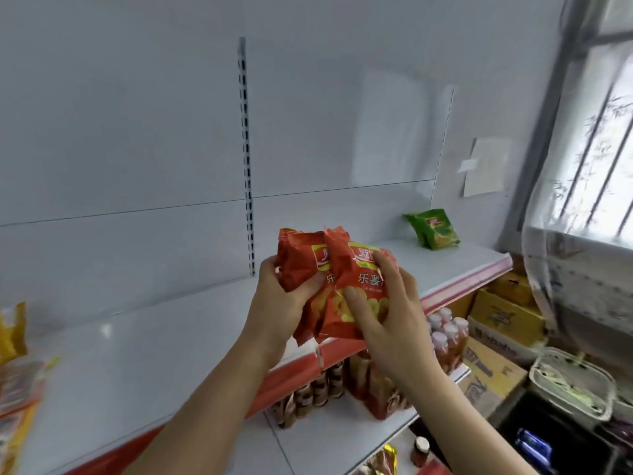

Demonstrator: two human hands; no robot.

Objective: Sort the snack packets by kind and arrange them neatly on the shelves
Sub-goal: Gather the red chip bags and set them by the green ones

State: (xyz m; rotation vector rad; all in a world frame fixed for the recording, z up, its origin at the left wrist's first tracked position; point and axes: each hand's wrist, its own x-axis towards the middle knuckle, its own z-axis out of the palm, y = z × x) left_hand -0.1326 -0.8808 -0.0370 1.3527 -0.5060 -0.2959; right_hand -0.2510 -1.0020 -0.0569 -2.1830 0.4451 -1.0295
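Off to the far left of the fingers, yellow packets [12, 332] blur at the shelf's end, perhaps a stack. The left hand [277, 303] wraps around one red snack packet [296, 265], thumb pressed on its front. Touching it and overlapping, a second red packet [356, 289] sits pinched under the right hand [390, 323], fingers spread across its face. Both hang above the white shelf [154, 341]. Beyond the right fingertips, well apart, a green packet [432, 233] leans against the back panel.
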